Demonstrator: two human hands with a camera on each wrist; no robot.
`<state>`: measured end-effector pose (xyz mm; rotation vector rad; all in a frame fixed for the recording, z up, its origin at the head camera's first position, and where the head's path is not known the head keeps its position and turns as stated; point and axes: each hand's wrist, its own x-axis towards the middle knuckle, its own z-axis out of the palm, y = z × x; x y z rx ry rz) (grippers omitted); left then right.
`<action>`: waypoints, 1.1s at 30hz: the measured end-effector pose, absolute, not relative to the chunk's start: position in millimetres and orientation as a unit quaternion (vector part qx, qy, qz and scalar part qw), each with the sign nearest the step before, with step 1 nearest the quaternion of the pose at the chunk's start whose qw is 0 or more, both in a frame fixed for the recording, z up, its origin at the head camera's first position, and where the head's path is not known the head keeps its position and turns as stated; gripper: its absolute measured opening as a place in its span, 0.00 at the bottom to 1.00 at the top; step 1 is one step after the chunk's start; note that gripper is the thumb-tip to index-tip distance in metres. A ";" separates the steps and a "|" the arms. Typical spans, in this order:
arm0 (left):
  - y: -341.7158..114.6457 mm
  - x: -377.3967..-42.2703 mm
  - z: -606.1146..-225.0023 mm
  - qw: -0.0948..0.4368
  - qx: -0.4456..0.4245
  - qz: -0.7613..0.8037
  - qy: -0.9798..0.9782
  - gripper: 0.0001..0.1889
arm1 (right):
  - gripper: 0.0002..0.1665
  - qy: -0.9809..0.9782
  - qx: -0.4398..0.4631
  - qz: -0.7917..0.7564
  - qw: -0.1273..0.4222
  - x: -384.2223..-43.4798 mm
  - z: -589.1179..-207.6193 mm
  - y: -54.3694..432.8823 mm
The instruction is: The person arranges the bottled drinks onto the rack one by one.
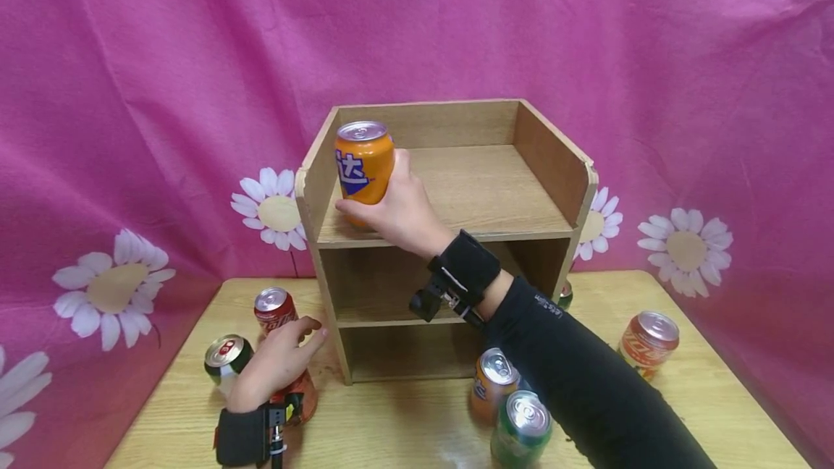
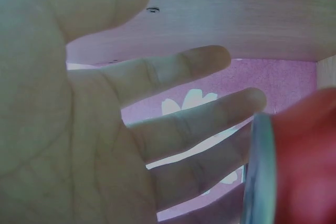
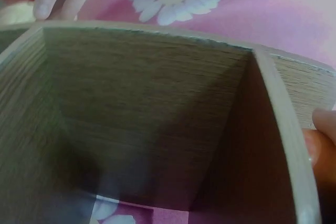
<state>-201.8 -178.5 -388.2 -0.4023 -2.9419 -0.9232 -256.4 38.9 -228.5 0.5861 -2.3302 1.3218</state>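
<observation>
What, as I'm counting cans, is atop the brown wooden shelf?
The right hand grips an orange cylindrical metal can there; hand and can cover some of the wooden board.

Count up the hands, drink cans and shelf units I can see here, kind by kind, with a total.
Hands: 2 (left hand, right hand)
Drink cans showing: 8 (1 orange can in the right hand, 7 others, some partly hidden)
Shelf unit: 1
Total: 11
</observation>
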 end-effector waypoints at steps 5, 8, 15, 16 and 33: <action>-177.7 -200.9 -386.0 0.012 -0.123 -0.295 -0.947 0.17 | 0.45 -0.816 0.225 0.509 0.157 -257.7 -227.6 41.0; -177.8 -199.6 -386.1 0.011 -0.123 -0.298 -0.947 0.16 | 0.44 -0.802 0.235 0.534 0.132 -258.1 -228.3 42.2; -178.1 -200.3 -386.5 0.014 -0.122 -0.300 -0.946 0.16 | 0.45 -0.798 0.228 0.538 0.147 -255.5 -230.9 40.9; -178.2 -200.2 -386.8 0.017 -0.123 -0.300 -0.946 0.16 | 0.46 -0.806 0.221 0.525 0.164 -254.4 -232.0 40.0; -178.9 -201.1 -387.6 0.013 -0.112 -0.297 -0.948 0.17 | 0.50 -0.845 0.194 0.426 0.258 -250.3 -239.2 34.1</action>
